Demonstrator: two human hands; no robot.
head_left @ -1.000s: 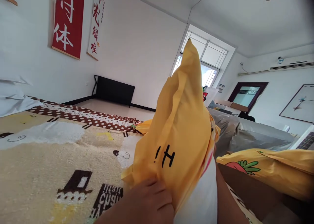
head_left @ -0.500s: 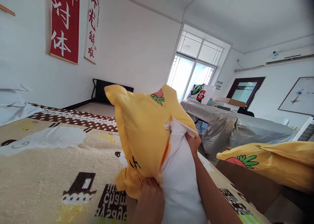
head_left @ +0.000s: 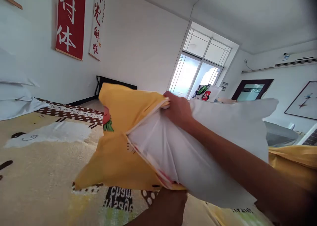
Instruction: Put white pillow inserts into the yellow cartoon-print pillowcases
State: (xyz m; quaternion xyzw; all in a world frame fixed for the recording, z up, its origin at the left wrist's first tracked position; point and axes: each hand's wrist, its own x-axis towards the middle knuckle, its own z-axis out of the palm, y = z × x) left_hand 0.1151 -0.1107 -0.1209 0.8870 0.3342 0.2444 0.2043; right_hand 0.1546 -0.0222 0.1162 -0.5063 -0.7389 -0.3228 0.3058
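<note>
A yellow pillowcase (head_left: 123,166) with a strawberry print covers the left part of a white pillow (head_left: 223,120). The rest of the pillow sticks out bare to the right through the wide opening. My right hand (head_left: 177,110) is closed on the upper edge of the pillowcase opening, its forearm crossing in front of the pillow. Below, my left hand (head_left: 172,201) grips the lower edge of the opening; its fingers are partly hidden under the cloth. Both are held up above a patterned blanket (head_left: 49,166).
White pillows (head_left: 17,95) are stacked at the far left. Another yellow pillow (head_left: 294,156) lies at the right edge. Behind are a black-framed piece of furniture (head_left: 119,82), a window (head_left: 188,71) and a printed bag (head_left: 205,92).
The pillow has swung from upright to lying sideways, its bare end now pointing right. My right hand has moved up and left with the pillowcase edge; my left hand is lower and slightly right.
</note>
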